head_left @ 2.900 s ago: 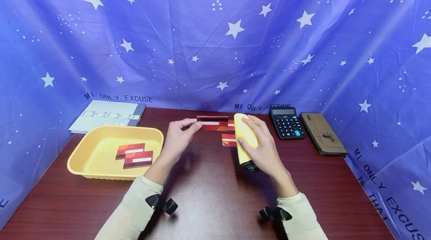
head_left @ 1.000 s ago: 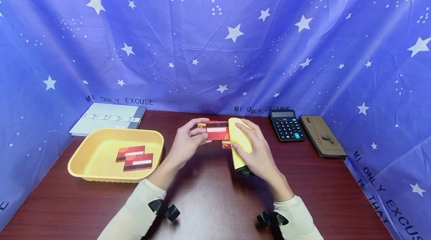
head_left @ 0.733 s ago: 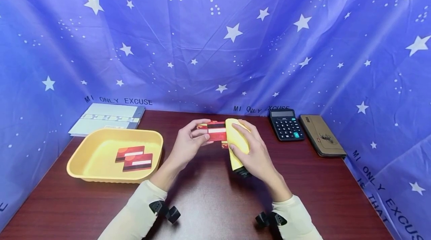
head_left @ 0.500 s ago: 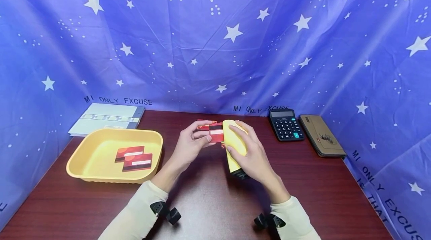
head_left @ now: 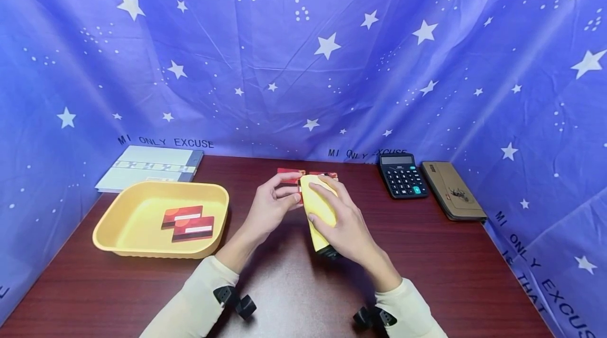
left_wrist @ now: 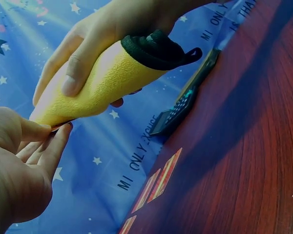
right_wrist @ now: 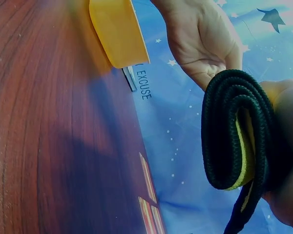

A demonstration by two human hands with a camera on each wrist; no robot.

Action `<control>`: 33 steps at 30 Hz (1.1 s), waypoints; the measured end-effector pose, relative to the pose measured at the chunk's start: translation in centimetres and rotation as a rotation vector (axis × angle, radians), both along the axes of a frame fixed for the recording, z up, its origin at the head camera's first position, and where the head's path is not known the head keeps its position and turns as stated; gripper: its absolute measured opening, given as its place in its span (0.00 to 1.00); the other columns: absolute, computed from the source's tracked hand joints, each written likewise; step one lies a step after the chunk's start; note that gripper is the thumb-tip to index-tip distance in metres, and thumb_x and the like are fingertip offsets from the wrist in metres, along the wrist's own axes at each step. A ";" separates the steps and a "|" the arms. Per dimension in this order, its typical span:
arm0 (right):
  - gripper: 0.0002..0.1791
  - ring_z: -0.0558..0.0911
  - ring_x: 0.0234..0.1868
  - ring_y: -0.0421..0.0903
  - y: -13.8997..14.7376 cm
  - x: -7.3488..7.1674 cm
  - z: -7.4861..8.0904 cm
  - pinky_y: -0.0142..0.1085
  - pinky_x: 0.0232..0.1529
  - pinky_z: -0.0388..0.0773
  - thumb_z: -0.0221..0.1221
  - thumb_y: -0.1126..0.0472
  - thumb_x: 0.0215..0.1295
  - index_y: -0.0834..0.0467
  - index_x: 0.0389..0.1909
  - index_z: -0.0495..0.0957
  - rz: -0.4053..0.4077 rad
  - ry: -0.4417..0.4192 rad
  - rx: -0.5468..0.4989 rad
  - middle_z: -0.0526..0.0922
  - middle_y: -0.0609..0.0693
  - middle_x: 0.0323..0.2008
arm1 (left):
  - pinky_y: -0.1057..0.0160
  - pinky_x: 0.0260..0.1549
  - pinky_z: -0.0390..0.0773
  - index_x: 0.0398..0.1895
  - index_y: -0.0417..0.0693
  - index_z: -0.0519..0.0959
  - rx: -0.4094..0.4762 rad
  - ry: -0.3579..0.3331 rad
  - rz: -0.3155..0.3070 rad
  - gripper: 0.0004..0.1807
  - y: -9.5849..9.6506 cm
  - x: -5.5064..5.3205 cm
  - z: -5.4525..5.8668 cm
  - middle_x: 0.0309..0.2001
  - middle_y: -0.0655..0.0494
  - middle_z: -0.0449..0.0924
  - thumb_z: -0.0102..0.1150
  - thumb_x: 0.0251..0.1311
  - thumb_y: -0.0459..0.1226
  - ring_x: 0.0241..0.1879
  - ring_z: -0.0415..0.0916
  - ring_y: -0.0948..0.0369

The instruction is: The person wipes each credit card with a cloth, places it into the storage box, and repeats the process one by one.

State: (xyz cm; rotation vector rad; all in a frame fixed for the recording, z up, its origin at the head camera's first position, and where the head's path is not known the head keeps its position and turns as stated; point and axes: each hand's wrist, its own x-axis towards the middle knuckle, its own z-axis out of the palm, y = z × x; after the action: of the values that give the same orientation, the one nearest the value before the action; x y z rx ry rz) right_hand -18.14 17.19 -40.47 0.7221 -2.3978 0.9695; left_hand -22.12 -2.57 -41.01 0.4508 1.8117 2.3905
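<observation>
In the head view my left hand (head_left: 270, 204) pinches the end of a red bank card (head_left: 300, 196) between thumb and fingers. Most of that card is hidden under a folded yellow cloth (head_left: 316, 211) with black edging. My right hand (head_left: 345, 222) grips the cloth, which covers the card right up to the left fingertips. The left wrist view shows the yellow cloth (left_wrist: 100, 87) meeting the left thumb, above the table. From the right wrist view, the rolled black edge (right_wrist: 217, 131) and its hanging loop face the camera.
More red cards (head_left: 288, 174) lie on the table behind the hands. A yellow plastic tray (head_left: 105, 222) with two red cards (head_left: 193, 229) stands at left, before a pale notebook (head_left: 147, 161). At back right are a black calculator (head_left: 404, 176) and a brown wallet (head_left: 453, 190).
The right hand has slid the cloth leftward along the card, from its right end to the left fingertips. The left hand has shifted slightly right and keeps its pinch.
</observation>
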 end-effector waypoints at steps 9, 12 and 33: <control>0.37 0.71 0.74 0.52 0.2 -0.2 -0.1 0.45 0.68 0.77 0.73 0.61 0.58 0.47 0.70 0.75 -0.010 0.020 0.021 0.71 0.52 0.73 | 0.53 0.51 0.90 0.67 0.33 0.73 -0.004 0.009 0.006 0.26 -0.1 0.1 0.2 0.50 0.30 0.85 0.56 0.64 0.18 0.44 0.87 0.63; 0.37 0.69 0.76 0.52 0.4 -0.4 -0.1 0.47 0.71 0.75 0.73 0.61 0.58 0.46 0.70 0.75 -0.021 0.004 0.018 0.71 0.51 0.73 | 0.47 0.52 0.88 0.66 0.31 0.72 0.000 0.011 0.005 0.26 -0.2 0.1 0.3 0.50 0.28 0.84 0.56 0.64 0.18 0.43 0.88 0.62; 0.37 0.73 0.70 0.51 3.3 -1.7 0.5 0.47 0.65 0.75 0.72 0.63 0.60 0.46 0.71 0.74 -0.104 -0.041 -0.089 0.70 0.51 0.72 | 0.46 0.50 0.88 0.63 0.35 0.76 -0.065 0.038 0.036 0.25 -1.4 0.2 1.6 0.47 0.26 0.84 0.58 0.61 0.18 0.39 0.88 0.60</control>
State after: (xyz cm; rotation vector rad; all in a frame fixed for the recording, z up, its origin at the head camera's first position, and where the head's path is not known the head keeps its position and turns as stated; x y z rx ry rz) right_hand -19.82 20.47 -39.95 0.5443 -2.3848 1.0499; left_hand -21.93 -3.95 -39.37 0.4630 1.9234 2.3533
